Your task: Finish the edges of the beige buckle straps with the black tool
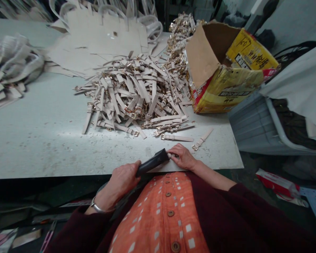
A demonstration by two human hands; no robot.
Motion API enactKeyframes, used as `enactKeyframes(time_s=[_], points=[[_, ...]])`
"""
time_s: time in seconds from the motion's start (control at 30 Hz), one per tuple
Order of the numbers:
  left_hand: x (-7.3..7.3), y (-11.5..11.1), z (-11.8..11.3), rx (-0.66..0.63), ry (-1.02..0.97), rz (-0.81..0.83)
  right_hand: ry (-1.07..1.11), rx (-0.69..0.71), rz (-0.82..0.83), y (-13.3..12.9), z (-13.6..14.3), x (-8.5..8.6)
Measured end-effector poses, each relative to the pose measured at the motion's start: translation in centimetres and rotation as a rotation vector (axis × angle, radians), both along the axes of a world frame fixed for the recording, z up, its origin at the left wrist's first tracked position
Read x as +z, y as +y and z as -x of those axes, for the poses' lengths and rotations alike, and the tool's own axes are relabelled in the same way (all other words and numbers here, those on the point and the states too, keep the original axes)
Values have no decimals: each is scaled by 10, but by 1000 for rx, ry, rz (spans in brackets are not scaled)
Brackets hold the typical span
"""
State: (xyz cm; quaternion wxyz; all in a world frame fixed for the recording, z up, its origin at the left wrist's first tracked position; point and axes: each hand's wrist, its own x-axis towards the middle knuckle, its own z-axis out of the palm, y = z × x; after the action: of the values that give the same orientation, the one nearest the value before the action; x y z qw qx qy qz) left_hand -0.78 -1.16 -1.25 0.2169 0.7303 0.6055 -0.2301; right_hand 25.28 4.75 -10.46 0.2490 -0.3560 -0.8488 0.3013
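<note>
Close to the table's front edge, my left hand (pixel 125 175) is wrapped around one end of a long black hand tool (pixel 154 162) whose exact kind I cannot make out. Its wide far end tilts up to the right and meets the fingers of my right hand (pixel 183 157). Those fingers pinch a small pale buckle strap (pixel 169 155) at the tool's tip, mostly covered by the fingers. Just beyond lie two loose buckle straps, one flat (pixel 177 138) and one slanted (pixel 204 138). A large heap of pale buckle straps (pixel 137 91) with gold buckles spreads across the table's middle.
A yellow cardboard box (pixel 226 88) stands open at the table's right. Beside the table is a grey bin (pixel 252 123) with dark and white material. Pale flat bag panels (pixel 94 45) with handles lie at the back, and bundled pale pieces (pixel 18 63) at left.
</note>
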Motion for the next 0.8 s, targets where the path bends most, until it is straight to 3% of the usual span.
enactKeyframes(time_s=[0.2, 0.53, 0.8], points=[[2, 0, 2, 15, 1, 16, 13, -141, -31, -10, -3, -2], [5, -2, -1, 11, 15, 7, 22, -147, -38, -15, -14, -5], [7, -2, -22, 43, -32, -4, 23, -126, -9, -13, -15, -7]])
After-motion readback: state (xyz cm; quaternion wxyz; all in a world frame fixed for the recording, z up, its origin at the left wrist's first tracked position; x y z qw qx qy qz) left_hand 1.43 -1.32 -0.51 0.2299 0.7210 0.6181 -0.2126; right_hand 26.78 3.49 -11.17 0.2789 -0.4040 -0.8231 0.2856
